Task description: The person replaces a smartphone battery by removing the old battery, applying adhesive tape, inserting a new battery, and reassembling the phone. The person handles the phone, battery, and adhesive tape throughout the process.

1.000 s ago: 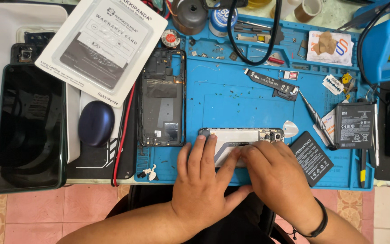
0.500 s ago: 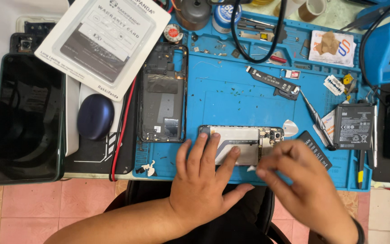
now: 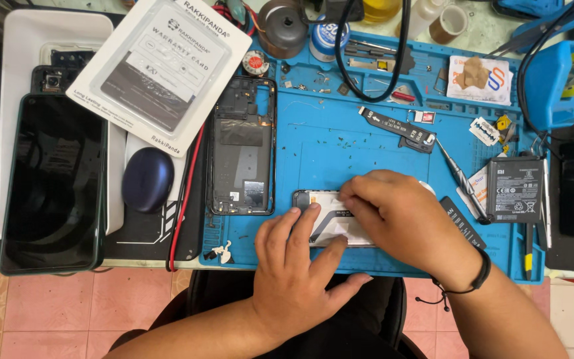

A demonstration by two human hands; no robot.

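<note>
A silver phone frame (image 3: 323, 216) lies sideways on the blue repair mat (image 3: 340, 146), near its front edge. My left hand (image 3: 297, 272) presses flat on the frame's near side, fingers spread. My right hand (image 3: 400, 219) reaches across the frame from the right and covers most of it, fingertips touching its top near the left end. What lies under the fingertips is hidden. Whether the right fingers pinch anything cannot be told.
A black phone back shell (image 3: 242, 146) lies left of the frame. A flex cable (image 3: 396, 126), a screwdriver (image 3: 460, 176), a black battery (image 3: 514, 189) and a razor blade (image 3: 483, 131) lie to the right. A dark phone (image 3: 51, 183), a navy earbud case (image 3: 147, 178) and a card package (image 3: 161, 63) are at left.
My right hand has moved left from the frame's right end across the frame to its left part. My left hand has stayed pressed on the frame.
</note>
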